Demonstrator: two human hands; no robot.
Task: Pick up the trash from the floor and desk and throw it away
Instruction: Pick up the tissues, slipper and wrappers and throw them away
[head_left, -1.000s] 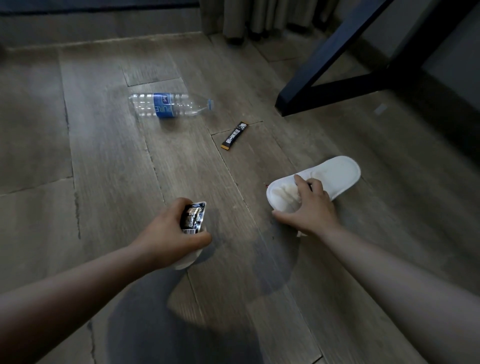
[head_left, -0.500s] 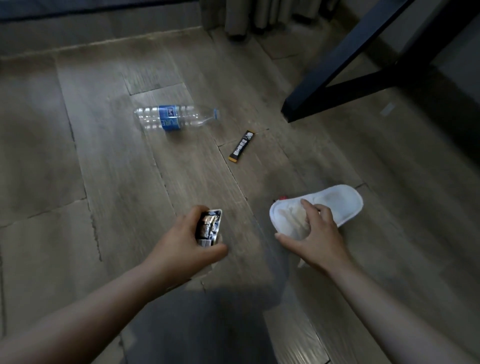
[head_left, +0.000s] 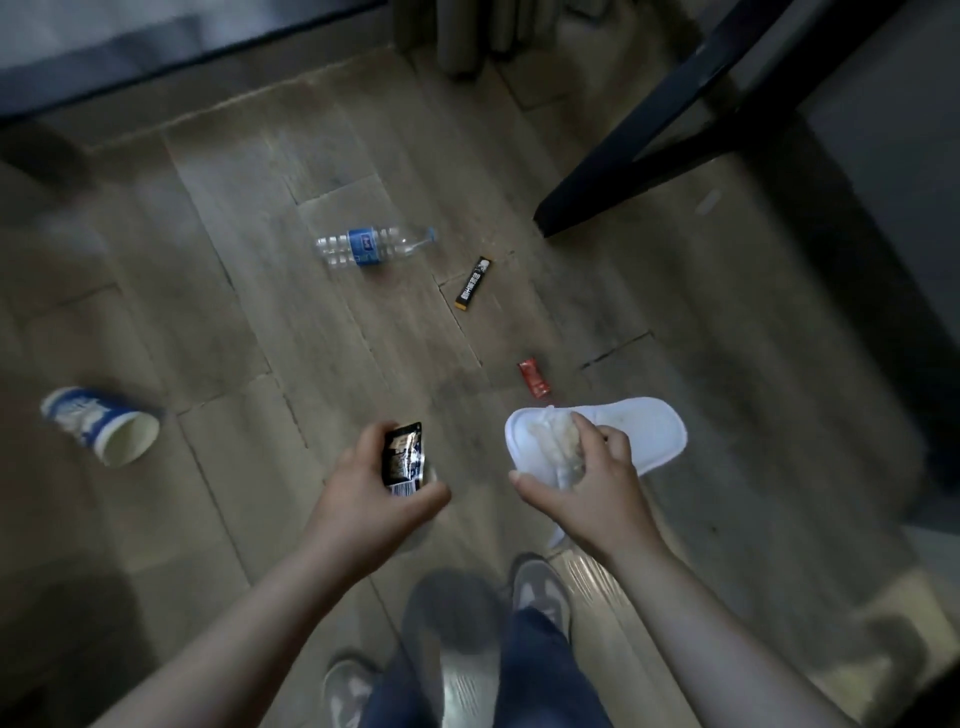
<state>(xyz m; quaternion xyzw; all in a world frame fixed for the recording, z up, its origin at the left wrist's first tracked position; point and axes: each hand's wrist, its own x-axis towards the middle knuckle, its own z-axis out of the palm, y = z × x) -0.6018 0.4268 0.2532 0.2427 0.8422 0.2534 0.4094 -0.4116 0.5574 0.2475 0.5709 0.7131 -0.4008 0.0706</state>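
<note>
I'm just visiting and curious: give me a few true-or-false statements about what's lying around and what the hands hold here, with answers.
1. The left hand holds a black packet. True.
2. The water bottle stands upright. False: it lies on its side on the floor.
3. The blue paper cup lies on its side. True.
4. The right hand is empty. False: it grips a white slipper.

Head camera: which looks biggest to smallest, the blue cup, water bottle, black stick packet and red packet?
1. blue cup
2. water bottle, similar length, slimmer
3. black stick packet and red packet: too alike to rank
</note>
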